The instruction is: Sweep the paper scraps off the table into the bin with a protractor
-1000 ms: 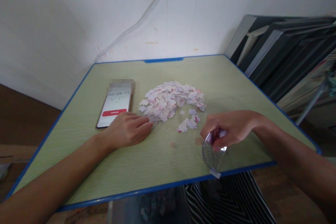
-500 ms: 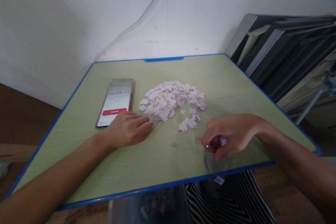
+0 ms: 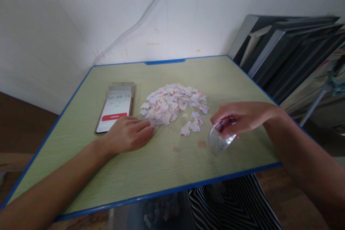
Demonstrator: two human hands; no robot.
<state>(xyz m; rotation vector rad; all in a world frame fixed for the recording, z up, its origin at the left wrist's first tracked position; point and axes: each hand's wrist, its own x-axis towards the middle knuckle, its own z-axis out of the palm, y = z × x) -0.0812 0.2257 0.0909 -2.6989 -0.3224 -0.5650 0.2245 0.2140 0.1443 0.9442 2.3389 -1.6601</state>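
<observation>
A clear plastic protractor (image 3: 219,144) is gripped from above by my right hand (image 3: 237,120), tilted over the right side of the table. My left hand (image 3: 132,133) lies on the table with its fingers curled. A thin see-through edge shows at its fingertips, but what it belongs to is unclear. Touching those fingertips is a wide heap of small white and pinkish paper scraps (image 3: 167,102). Between the heap and the protractor sits a small cluster of loose scraps (image 3: 188,128).
A phone (image 3: 114,107) running a timer lies behind my left hand. Below the table's blue front edge (image 3: 140,198) is a bin (image 3: 121,215) with scraps inside, beside striped cloth (image 3: 231,205). Dark flat boards (image 3: 285,46) lean at the right. Two brownish marks (image 3: 201,144) dot the tabletop.
My right hand has moved the protractor from the front edge back onto the table and tilted it. A scrap that was in the air below the edge is out of sight. My left hand stays put.
</observation>
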